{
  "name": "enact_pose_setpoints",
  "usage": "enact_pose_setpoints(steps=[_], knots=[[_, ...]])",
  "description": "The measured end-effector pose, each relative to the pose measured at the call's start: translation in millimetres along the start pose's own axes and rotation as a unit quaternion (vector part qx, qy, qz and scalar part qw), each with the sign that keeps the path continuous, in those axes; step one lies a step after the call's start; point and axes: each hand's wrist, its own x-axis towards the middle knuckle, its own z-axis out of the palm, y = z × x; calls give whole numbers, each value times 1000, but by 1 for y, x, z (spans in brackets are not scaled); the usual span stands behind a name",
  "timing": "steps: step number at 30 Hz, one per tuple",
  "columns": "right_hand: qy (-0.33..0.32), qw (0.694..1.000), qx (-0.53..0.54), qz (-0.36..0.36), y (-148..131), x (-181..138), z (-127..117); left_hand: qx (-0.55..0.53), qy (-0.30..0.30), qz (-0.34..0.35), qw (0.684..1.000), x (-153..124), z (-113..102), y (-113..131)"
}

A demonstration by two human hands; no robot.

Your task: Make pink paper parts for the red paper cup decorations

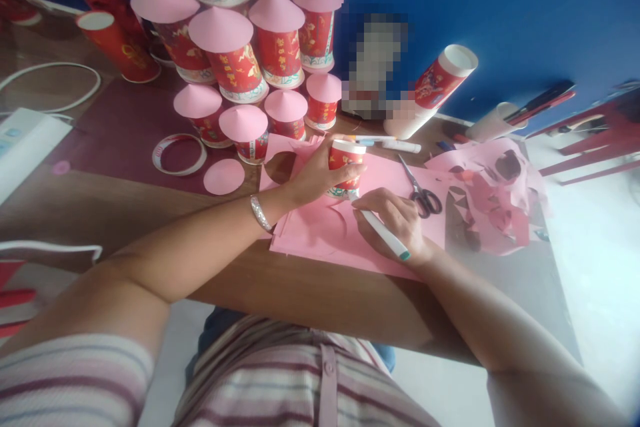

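My left hand [315,177] is wrapped round a red paper cup [345,159] that stands upside down on a pink paper sheet [320,230]. My right hand [395,223] grips a white marker with a teal end [385,235], its tip at the cup's base on the paper. A curved line shows on the sheet beside the cup. A silver bracelet [261,213] sits on my left wrist.
Several red cups with pink cone lids [235,53] are stacked at the back. Scissors [423,193] lie on the sheet to the right, beside pink paper scraps [493,193]. A pink paper disc [223,176] and a cup-rim ring [179,154] lie to the left. Another marker [400,145] lies behind the cup.
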Motion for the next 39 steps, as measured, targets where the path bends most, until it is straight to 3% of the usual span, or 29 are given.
enact_pose_setpoints(steps=[39], knots=[[6,1000,-11,0,1,0,1,18,4,14,1000,-1,0,1]])
